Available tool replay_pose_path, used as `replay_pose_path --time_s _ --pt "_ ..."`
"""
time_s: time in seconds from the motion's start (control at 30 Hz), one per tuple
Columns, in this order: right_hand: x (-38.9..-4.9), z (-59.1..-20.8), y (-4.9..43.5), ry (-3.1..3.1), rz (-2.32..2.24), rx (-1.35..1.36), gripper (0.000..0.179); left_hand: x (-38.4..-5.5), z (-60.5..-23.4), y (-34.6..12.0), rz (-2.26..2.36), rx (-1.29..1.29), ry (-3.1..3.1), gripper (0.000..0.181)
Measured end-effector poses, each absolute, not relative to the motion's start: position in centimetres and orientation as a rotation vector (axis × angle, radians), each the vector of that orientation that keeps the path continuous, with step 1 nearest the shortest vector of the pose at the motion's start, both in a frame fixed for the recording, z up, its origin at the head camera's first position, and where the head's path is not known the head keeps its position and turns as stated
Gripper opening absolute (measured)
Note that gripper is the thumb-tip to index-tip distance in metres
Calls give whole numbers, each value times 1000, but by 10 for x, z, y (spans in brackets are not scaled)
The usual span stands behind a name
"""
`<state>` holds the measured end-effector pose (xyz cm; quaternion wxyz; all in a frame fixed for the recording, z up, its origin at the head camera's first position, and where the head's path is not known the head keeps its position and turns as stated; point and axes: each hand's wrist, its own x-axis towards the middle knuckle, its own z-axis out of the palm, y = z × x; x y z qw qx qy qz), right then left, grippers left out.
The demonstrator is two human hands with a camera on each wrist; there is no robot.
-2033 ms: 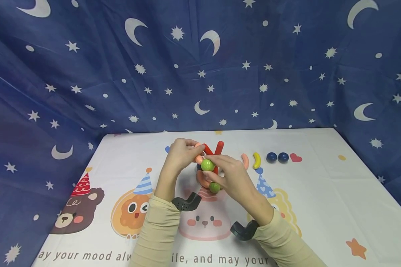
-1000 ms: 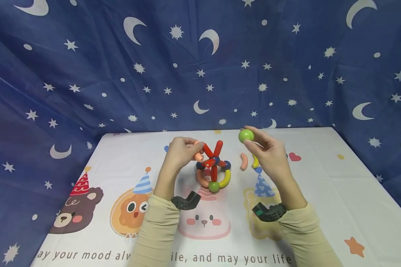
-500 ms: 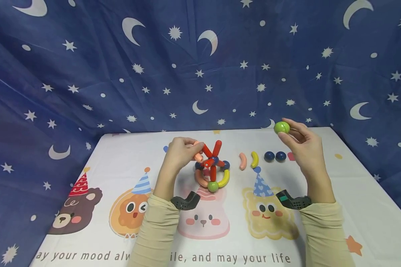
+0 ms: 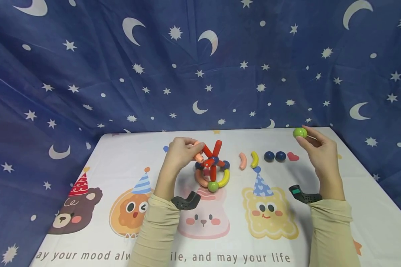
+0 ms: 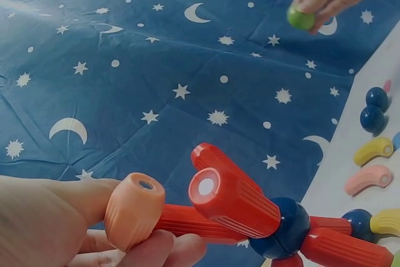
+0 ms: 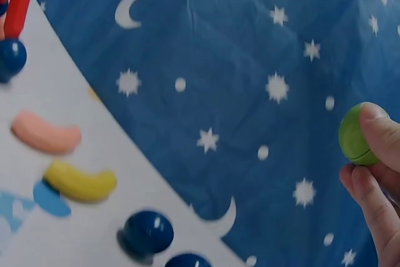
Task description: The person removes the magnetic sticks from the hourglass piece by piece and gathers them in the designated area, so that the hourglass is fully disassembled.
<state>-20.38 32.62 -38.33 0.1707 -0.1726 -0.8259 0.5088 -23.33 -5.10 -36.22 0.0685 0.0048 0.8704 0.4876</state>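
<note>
My left hand point(image 4: 182, 152) pinches a peach curved stick point(image 5: 134, 211) between thumb and fingers, right beside the standing construction. That build has red sticks point(image 4: 213, 173) fanning out from a dark blue ball point(image 5: 284, 226) at its centre. Its lower ring joins a curved orange stick point(image 4: 201, 179), a curved yellow stick point(image 4: 225, 178), blue balls and a green ball point(image 4: 212, 186) at the front. Far to the right, my right hand point(image 4: 322, 152) holds another green ball point(image 4: 299, 133) by its fingertips, raised in front of the star-patterned curtain in the right wrist view.
Between the build and my right hand lie a loose peach curved stick point(image 4: 243, 161), a yellow curved stick point(image 4: 254, 160) and two dark blue balls point(image 4: 269, 156). A white cloth point(image 4: 120, 148) with printed cartoon figures covers the table. The blue curtain point(image 4: 173, 74) rises behind its back edge.
My right hand has carried the green ball from beside the peach stick far to the right, dipping slightly at the end. My left hand has stayed in place with its stick.
</note>
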Motion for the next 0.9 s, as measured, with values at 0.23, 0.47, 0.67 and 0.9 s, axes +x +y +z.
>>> replay_pose_path --time_s 0.23,0.47,0.67,0.9 --pt "-209 -407 347 -2385 1414 -654 57 -234 -364 -50 1454 5 2614 41" --pt "-216 -442 366 -2405 1407 -563 58 -234 -363 -52 1502 45 2592 35" --pt "-218 -469 370 -2536 1249 -513 56 -234 -363 -52 1506 49 2600 35" --pt "-222 -482 367 -2627 1139 -576 52 -234 -365 -52 1493 47 2611 34"
